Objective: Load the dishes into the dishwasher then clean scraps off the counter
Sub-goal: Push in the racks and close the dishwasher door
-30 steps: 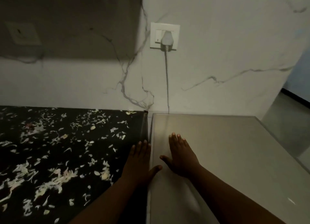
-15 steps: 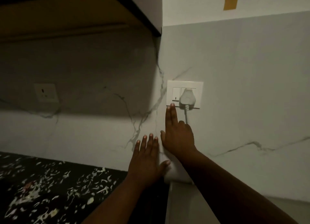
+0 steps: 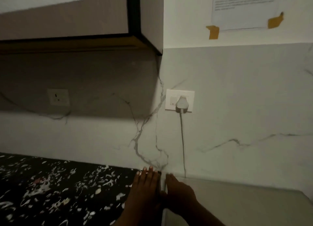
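Note:
The black counter (image 3: 20, 214) at the lower left is strewn with several pale scraps (image 3: 66, 200). To its right lies the grey top of the dishwasher (image 3: 245, 207). My left hand (image 3: 145, 192) lies flat on the counter's right edge, fingers together toward the wall, holding nothing. My right hand (image 3: 179, 195) rests flat on the dishwasher top's left edge, right beside the left hand, also holding nothing. No dishes are in view.
A white socket (image 3: 179, 100) with a plug and a cord running down sits on the marble wall above my hands. A second socket (image 3: 58, 97) is under the wall cabinet (image 3: 71, 17). A taped paper sheet (image 3: 243, 7) hangs at the upper right.
My right hand has come down from the switch by the plug to the dishwasher top. My left hand dropped from the wall to the counter edge. The view tilted up.

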Motion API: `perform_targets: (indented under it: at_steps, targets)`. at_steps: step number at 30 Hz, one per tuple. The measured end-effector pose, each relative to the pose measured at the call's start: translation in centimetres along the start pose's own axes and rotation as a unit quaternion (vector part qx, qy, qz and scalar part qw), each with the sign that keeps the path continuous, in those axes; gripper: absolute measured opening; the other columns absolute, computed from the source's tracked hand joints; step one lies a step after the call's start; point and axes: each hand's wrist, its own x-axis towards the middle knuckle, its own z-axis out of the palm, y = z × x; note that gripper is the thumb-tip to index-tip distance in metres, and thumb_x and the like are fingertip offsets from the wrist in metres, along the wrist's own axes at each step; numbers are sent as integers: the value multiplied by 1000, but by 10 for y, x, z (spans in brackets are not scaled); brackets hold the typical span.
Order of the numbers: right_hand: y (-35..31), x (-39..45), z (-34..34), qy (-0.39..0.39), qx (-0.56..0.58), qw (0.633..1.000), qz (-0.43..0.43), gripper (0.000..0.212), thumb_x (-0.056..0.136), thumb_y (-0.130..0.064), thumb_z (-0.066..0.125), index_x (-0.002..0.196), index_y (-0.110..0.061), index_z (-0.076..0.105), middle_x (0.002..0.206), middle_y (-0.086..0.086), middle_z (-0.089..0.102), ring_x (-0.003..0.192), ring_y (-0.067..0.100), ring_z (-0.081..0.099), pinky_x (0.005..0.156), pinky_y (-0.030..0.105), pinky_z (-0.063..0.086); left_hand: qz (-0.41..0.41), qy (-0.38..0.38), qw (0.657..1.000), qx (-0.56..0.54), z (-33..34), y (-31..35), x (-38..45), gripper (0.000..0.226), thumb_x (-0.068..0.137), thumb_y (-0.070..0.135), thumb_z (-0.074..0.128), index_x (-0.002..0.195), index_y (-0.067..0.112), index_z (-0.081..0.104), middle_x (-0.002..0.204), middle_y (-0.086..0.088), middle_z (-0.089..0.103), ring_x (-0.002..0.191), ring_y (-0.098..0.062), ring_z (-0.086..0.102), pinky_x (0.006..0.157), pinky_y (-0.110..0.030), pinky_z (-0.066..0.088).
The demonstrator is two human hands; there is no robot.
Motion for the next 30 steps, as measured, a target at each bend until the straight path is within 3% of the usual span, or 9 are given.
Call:
perform_targets:
  at_steps: [3, 7, 9, 12, 17, 21, 24, 27, 30]
  targets:
    - [3, -69, 44, -89, 1, 996, 28, 67, 98, -52, 34, 153, -23, 11, 159, -2, 17, 139, 22, 33, 112, 38, 28, 70, -36, 996, 36, 7, 22, -61, 92, 73, 74, 29, 135, 6, 38, 143, -18, 37, 126, -37, 47, 111, -46, 12]
    - [-2, -162, 104, -118, -54, 991, 32, 79, 92, -65, 0, 143, -23, 42, 152, 0, 29, 133, 29, 43, 105, 50, 38, 154, -147, 976, 41, 21, 56, -136, 95, 86, 69, 36, 152, 14, -5, 158, -10, -17, 145, -32, -15, 115, -47, -15]
    - [2, -210, 139, -56, -81, 994, 53, 78, 97, -55, -3, 122, -27, 65, 135, -4, 50, 109, 25, 65, 94, 43, 48, 135, -161, 977, -24, 32, 78, -174, 89, 89, 66, 33, 151, 16, -8, 158, -7, -17, 145, -28, -17, 114, -44, -16]
    - [-2, -271, 161, -32, -89, 994, 56, 61, 98, -49, 11, 128, -26, 58, 131, -5, 60, 114, 20, 62, 102, 36, 38, 109, -193, 970, -98, 50, 108, -233, 75, 95, 61, 14, 152, 16, -2, 160, -7, -8, 147, -24, -11, 116, -42, -11]
    - [-11, -334, 157, -23, -76, 994, 70, 59, 101, -48, 12, 134, -23, 53, 136, -2, 56, 122, 21, 56, 99, 38, 41, 150, -173, 970, -75, 59, 127, -298, 111, 60, 73, -31, 152, 17, -6, 158, -6, -13, 146, -24, -13, 118, -46, -10]
    - [-7, -389, 162, -21, -82, 995, 58, 55, 101, -50, 16, 143, -23, 40, 143, 0, 49, 128, 24, 50, 102, 40, 38, 149, -184, 970, -56, 48, 132, -337, 92, 77, 72, -9, 150, 18, -12, 153, -3, -24, 143, -22, -21, 113, -39, -18]
    - [7, -428, 160, -24, -92, 995, 35, 60, 98, -50, 27, 152, -23, 20, 152, 2, 35, 137, 26, 37, 113, 39, 28, 147, -190, 969, -47, 41, 130, -367, 89, 92, 62, 35, 150, 15, -14, 147, 0, -29, 142, -21, -22, 107, -34, -19]
    - [27, -453, 148, -39, -98, 994, 6, 70, 95, -39, 39, 149, -26, -4, 157, -1, 1, 146, 24, 11, 115, 36, 3, 136, -153, 977, -56, 33, 129, -384, 101, 85, 45, 63, 151, 17, -8, 156, -2, -18, 146, -23, -10, 112, -33, -11]
    - [54, -464, 144, -28, -91, 995, 25, 79, 97, -39, 41, 141, -33, -25, 150, -4, -27, 146, 22, -15, 113, 33, -11, 98, -144, 983, -54, 31, 140, -390, 104, 82, 42, 67, 152, 17, -6, 160, -4, -8, 147, -23, -7, 117, -36, -2]
